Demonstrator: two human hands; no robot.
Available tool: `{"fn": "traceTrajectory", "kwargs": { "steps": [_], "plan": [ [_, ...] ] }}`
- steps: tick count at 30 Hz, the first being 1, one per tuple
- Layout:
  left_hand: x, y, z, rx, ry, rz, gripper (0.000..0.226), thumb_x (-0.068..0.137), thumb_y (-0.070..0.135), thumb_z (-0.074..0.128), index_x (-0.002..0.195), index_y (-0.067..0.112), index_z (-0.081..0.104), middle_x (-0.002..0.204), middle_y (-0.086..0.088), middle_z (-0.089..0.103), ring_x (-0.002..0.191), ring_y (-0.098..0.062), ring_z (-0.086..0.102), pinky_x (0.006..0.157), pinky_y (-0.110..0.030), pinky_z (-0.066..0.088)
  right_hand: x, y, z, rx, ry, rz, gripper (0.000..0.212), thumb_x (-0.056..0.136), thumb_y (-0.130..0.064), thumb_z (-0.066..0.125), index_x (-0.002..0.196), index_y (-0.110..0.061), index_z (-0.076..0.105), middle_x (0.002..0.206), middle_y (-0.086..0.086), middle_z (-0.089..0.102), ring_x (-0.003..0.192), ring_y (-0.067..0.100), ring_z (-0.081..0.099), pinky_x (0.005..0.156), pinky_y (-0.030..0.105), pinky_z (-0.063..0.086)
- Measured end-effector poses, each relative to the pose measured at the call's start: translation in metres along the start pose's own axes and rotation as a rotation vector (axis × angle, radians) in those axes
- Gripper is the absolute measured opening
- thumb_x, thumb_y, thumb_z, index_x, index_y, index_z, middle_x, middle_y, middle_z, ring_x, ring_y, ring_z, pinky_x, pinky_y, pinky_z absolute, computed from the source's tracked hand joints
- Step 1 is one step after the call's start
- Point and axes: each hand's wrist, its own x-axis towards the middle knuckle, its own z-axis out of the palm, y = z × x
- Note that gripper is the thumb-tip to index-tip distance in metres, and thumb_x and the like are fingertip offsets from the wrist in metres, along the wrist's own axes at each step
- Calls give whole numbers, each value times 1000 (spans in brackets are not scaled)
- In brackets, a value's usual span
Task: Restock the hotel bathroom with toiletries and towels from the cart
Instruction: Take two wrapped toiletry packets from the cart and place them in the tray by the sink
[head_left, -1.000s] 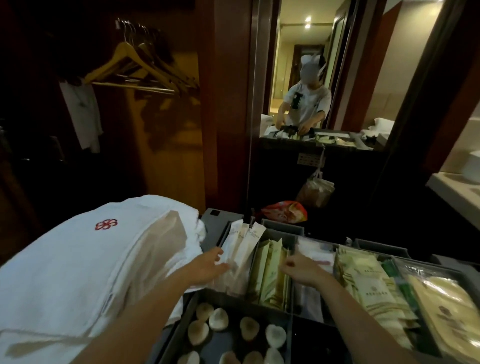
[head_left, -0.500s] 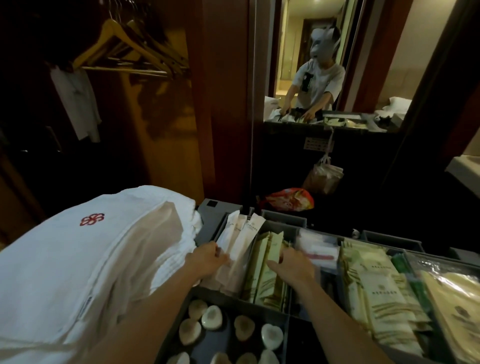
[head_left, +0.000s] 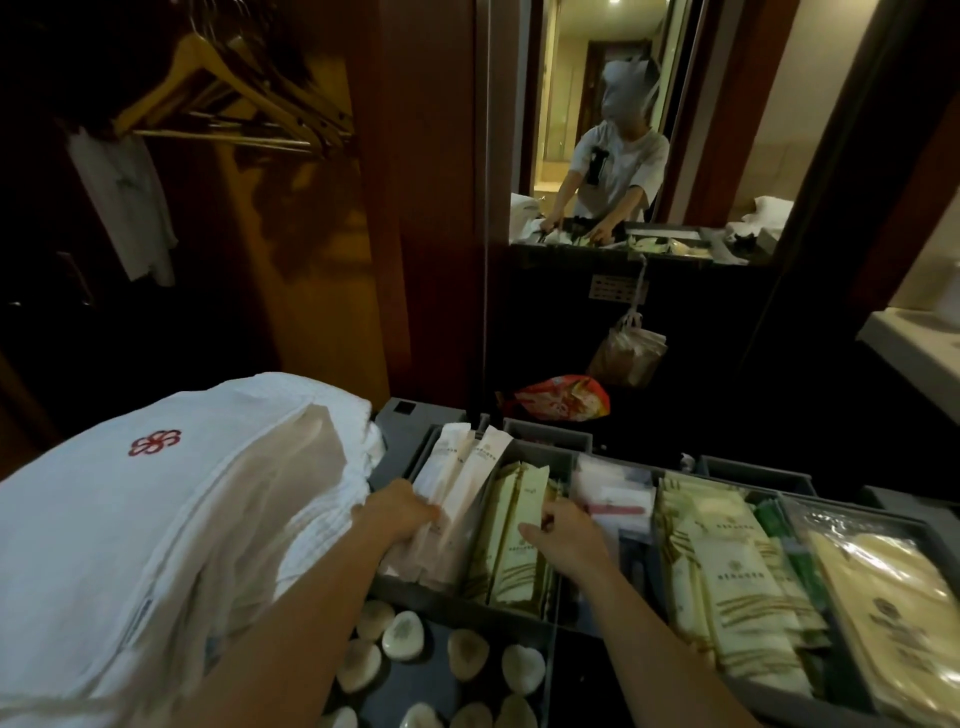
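Change: right grip (head_left: 569, 535) has shifted left onto the green sachets (head_left: 511, 540); left grip (head_left: 400, 512) stays at the white sachets (head_left: 465, 480).
Right grip: clenched, pinching green sachets, middle compartment of cart tray (head_left: 457, 605).
Left grip: buried among white sachets, left compartment; grasp unclear.
Towels (head_left: 156, 530): folded, left of tray.
Soaps (head_left: 404, 635): near compartment.

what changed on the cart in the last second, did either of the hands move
The right hand moved left, from the compartment of clear packets to the green packets, and now rests on their tops; whether it pinches one cannot be told. The left hand stayed at the white sachets. The folded towels and soaps lie as before.
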Motion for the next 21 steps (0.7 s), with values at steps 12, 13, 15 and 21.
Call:
{"fn": "traceTrajectory", "kwargs": {
  "steps": [12, 13, 15, 21],
  "plan": [
    [-25, 0, -12, -419, 206, 65, 27, 88, 27, 61, 73, 10, 45, 70, -5, 44, 64, -16, 44, 60, -27, 34, -6, 0, 4, 23, 24, 15, 19, 89, -34, 58, 102, -21, 63, 102, -5, 63, 92, 12, 61, 81, 27, 49],
    [-31, 1, -17, -500, 206, 72, 20, 88, 26, 61, 82, 10, 51, 75, -5, 51, 69, -18, 49, 62, -26, 37, -7, 0, 4, 41, 53, 28, 15, 89, -35, 58, 97, -23, 64, 98, -5, 64, 87, 10, 60, 79, 27, 49],
    [-44, 1, -28, -646, 196, 86, 16, 88, 24, 61, 92, 9, 58, 82, -4, 60, 76, -19, 56, 65, -27, 42, -10, -3, 3, 97, 127, 51, 9, 90, -35, 57, 87, -28, 61, 92, -4, 66, 82, 13, 60, 75, 28, 48],
    [-92, -22, -55, -1024, -56, 91, 12, 88, 16, 63, 99, 11, 61, 72, 2, 70, 69, -11, 60, 65, -25, 49, -21, -30, -8, 414, 237, 116, 6, 92, -29, 53, 90, -27, 58, 95, 4, 68, 89, 23, 64, 86, 44, 52]
  ]
}}
